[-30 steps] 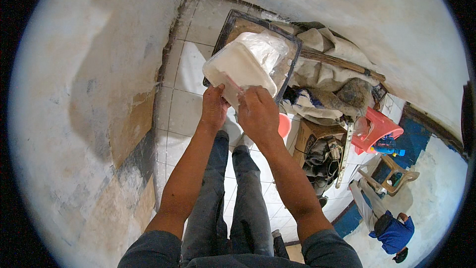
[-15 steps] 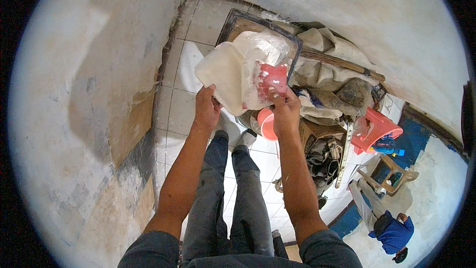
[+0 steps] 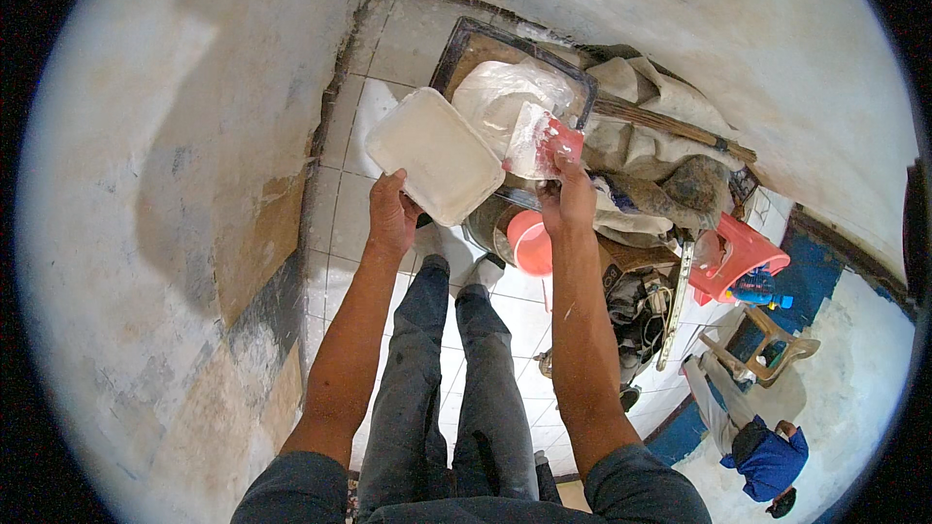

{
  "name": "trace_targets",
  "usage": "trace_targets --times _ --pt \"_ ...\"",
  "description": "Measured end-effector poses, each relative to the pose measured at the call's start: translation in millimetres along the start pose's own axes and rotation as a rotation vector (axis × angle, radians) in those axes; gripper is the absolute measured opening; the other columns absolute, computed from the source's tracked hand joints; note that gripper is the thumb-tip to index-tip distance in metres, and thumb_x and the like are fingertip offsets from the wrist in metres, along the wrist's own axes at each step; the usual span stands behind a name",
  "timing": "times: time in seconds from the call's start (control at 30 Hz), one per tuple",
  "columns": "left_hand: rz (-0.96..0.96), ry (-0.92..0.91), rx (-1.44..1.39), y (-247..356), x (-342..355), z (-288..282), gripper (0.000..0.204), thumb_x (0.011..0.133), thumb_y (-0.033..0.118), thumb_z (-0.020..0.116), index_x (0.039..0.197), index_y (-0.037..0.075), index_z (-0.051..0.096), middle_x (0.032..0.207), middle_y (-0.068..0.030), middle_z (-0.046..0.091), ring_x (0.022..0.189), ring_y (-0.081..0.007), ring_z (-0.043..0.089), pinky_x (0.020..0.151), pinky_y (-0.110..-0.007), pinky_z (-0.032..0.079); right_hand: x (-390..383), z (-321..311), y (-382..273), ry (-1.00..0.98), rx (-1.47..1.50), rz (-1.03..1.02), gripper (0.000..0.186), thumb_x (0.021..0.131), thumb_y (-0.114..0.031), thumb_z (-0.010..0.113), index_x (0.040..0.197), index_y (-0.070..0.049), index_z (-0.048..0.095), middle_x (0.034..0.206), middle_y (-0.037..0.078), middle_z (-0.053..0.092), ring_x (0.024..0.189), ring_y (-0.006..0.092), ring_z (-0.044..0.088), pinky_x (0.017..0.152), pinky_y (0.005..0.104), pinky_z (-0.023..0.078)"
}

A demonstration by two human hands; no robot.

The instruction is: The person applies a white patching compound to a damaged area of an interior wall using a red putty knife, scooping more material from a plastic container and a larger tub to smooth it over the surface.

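My left hand [image 3: 391,213] grips the near edge of a white rectangular plaster board [image 3: 434,154], held flat at chest height and coated with white paste. My right hand [image 3: 569,200] holds a putty knife [image 3: 540,141] by its red handle, the pale blade smeared white and pointing up and left, a short gap to the right of the board. Both forearms reach up from the lower edge. My grey trouser legs and feet show below the hands.
A dark-framed tray [image 3: 466,44] with a white plastic bag [image 3: 507,92] lies on the tiled floor by the corner. Sacks, a red bucket [image 3: 529,243], a red plastic stool [image 3: 738,257], a wooden chair and tools crowd the right. A person in blue [image 3: 762,446] crouches at lower right. Rough plastered walls stand left and ahead.
My hands have moved apart. The right hand carried the putty knife off the board to the right and raised it; the left hand shifted the board left and a little away.
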State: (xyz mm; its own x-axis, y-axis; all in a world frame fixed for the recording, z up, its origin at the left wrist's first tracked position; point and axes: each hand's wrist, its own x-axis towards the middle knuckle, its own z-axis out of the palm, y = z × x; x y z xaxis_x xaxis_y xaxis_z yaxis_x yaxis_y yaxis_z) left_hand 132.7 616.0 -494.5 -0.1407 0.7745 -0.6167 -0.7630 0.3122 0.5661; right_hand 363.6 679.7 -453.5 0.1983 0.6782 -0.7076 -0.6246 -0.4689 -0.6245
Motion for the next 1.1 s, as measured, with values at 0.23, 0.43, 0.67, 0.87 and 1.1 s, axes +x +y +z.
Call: trace_targets --times 0.23,0.43,0.67,0.87,1.1 --pt "-0.018 0.041 0.007 7.1 -2.3 -5.7 0.045 0.086 0.029 0.060 0.122 0.004 0.048 0.112 -0.0083 0.061 0.101 -0.0207 0.063 0.082 -0.037 0.057 28.6 6.0 3.6 0.107 -0.212 -0.167 0.011 0.085 -0.012 0.061 0.094 -0.006 0.065 0.085 0.001 0.065 0.070 0.0118 0.056 0.064 0.0275 0.043" --pt "-0.017 0.015 0.016 11.6 -4.3 -1.3 0.049 0.085 0.031 0.061 0.123 0.004 0.048 0.114 -0.0084 0.060 0.103 -0.0211 0.062 0.084 -0.038 0.056 68.7 -17.7 21.8 0.282 -1.000 -0.606 0.010 0.083 -0.009 0.063 0.088 -0.001 0.067 0.080 0.002 0.065 0.069 0.0104 0.056 0.064 0.0267 0.044" --pt "0.022 -0.008 0.001 14.6 -6.2 -3.7 0.049 0.086 0.030 0.061 0.124 0.004 0.046 0.115 -0.0088 0.059 0.102 -0.0217 0.063 0.085 -0.037 0.055 64.1 11.1 43.4 0.150 -0.420 -0.528 0.008 0.082 -0.009 0.062 0.082 -0.002 0.066 0.072 0.000 0.061 0.061 0.0082 0.051 0.054 0.0265 0.039" --pt "0.009 0.006 -0.005 13.5 -5.3 2.5 0.047 0.087 0.029 0.060 0.124 0.003 0.046 0.112 -0.0085 0.061 0.101 -0.0206 0.063 0.083 -0.036 0.055 68.5 -1.5 43.3 0.132 -0.494 -0.327 0.013 0.085 -0.013 0.064 0.095 -0.005 0.065 0.082 -0.001 0.063 0.066 0.0086 0.054 0.055 0.0251 0.039" --pt "0.001 0.006 0.015 9.4 -2.5 -1.5 0.046 0.088 0.027 0.058 0.125 0.003 0.045 0.116 -0.0097 0.058 0.103 -0.0221 0.063 0.085 -0.038 0.055 58.3 -11.0 29.3 -0.072 -0.216 -0.001 0.017 0.087 -0.016 0.064 0.102 -0.009 0.062 0.092 -0.001 0.064 0.079 0.0119 0.057 0.065 0.0293 0.043"
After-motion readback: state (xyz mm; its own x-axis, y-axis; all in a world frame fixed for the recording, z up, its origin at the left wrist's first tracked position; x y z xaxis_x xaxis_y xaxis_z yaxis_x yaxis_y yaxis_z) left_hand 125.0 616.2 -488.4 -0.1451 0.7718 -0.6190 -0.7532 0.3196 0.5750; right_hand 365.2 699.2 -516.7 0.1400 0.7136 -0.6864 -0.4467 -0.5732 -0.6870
